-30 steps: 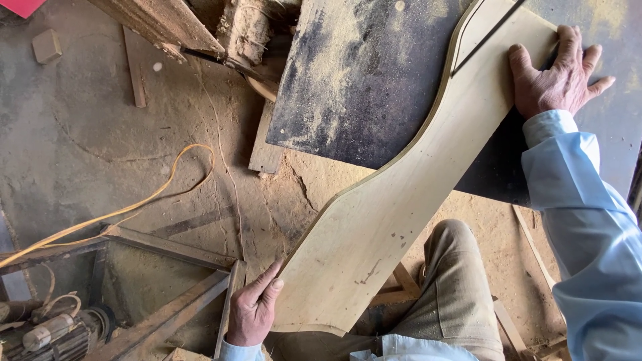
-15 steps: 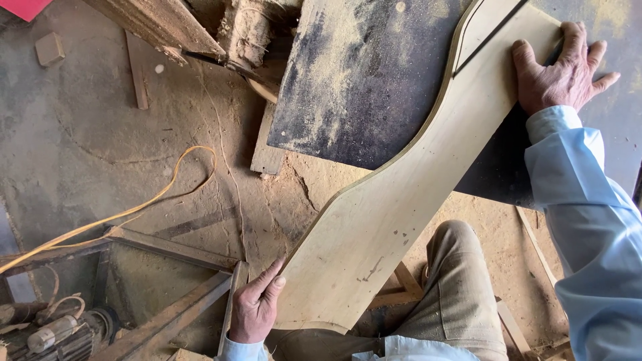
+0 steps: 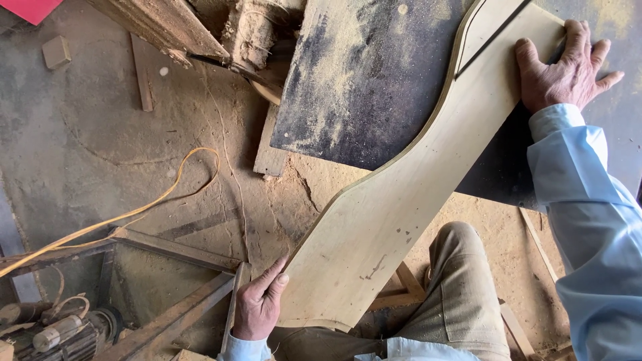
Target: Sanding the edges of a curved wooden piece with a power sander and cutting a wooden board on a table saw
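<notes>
A long curved pale wooden board (image 3: 408, 194) lies slanted across a dark, sawdust-covered machine table (image 3: 361, 80), its near end hanging off the table's edge. My left hand (image 3: 259, 304) grips the board's near lower corner, fingers on its edge. My right hand (image 3: 565, 67) presses flat on the board's far end on the table, fingers spread, in a light blue sleeve. A dark cut line runs beside a thin curved strip (image 3: 478, 33) at the far end.
My knee in tan trousers (image 3: 455, 294) is under the board. A yellow cable (image 3: 127, 214) crosses the dusty floor. A metal frame (image 3: 174, 267) and a motor (image 3: 60, 331) stand at lower left. Wood scraps (image 3: 271, 154) lie on the floor.
The board and both hands have shifted slightly; the right hand sits a little nearer the board's far end. The grip stays the same.
</notes>
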